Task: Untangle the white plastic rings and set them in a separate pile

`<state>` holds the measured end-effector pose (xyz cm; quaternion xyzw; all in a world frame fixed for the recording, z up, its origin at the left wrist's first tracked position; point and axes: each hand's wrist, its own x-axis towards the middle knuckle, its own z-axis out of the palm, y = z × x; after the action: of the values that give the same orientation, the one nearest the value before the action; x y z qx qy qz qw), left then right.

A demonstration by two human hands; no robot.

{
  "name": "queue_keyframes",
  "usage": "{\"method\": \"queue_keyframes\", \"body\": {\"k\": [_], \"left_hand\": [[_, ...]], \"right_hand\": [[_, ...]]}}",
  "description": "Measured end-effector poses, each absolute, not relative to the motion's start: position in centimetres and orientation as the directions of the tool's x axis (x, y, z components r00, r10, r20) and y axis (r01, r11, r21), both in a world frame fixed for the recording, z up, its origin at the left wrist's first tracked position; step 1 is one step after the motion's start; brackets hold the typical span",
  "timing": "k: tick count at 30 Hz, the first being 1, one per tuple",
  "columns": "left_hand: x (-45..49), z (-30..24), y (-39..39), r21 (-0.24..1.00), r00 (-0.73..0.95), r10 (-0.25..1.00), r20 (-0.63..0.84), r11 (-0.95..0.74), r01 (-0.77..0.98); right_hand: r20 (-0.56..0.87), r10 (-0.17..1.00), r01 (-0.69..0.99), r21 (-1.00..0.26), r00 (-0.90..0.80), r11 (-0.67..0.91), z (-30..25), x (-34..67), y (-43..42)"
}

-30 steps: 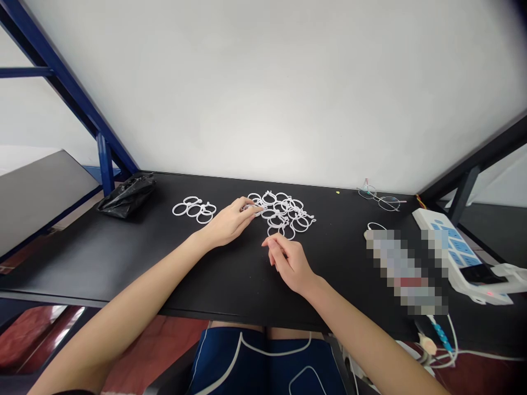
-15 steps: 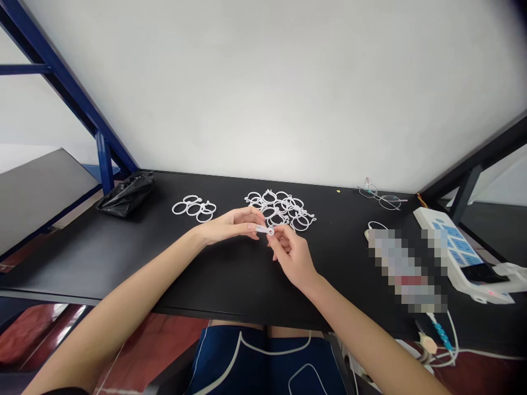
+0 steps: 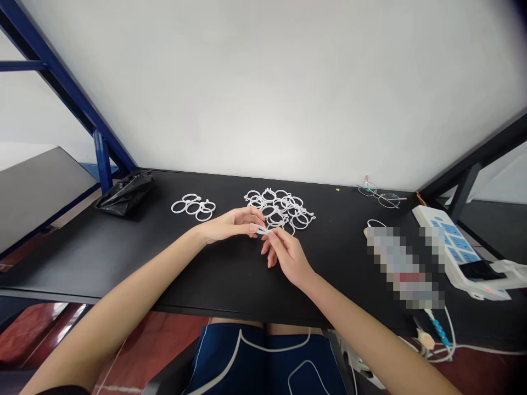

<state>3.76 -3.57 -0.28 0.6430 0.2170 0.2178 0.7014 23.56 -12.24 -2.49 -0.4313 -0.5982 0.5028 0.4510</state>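
My left hand and my right hand meet above the black table, fingertips pinched together on one white plastic ring seen nearly edge-on. Just behind the hands lies a large heap of white rings. A smaller group of white rings lies flat to the left of it, apart from both hands.
A crumpled black plastic bag sits at the table's far left. Eyeglasses lie at the back right. A white and blue power strip with cables, and a blurred-out object, occupy the right side. Blue steel frame stands at left.
My left hand took a ring from the large heap and drew it back toward me. My right hand rose from the table and pinched the same ring.
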Motion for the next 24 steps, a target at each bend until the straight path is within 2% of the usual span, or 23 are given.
{"method": "queue_keyframes", "body": {"k": [8,15,24], "left_hand": [[4.3,0.1,-4.1,0.997,0.744,0.667,-0.047,-0.016,0.078],[4.9,0.0,-4.3,0.993,0.784,0.617,-0.061,-0.04,0.108],[5.0,0.3,-4.5,0.988,0.776,0.623,-0.094,-0.036,0.149]], "right_hand": [[0.085,0.981,0.004,-0.996,-0.175,0.087,-2.3,23.5,-11.5],[0.089,0.983,-0.007,-0.996,-0.161,0.089,-2.4,23.5,-11.4],[0.078,0.985,-0.035,-0.997,-0.152,0.074,-2.7,23.4,-11.3]]}}
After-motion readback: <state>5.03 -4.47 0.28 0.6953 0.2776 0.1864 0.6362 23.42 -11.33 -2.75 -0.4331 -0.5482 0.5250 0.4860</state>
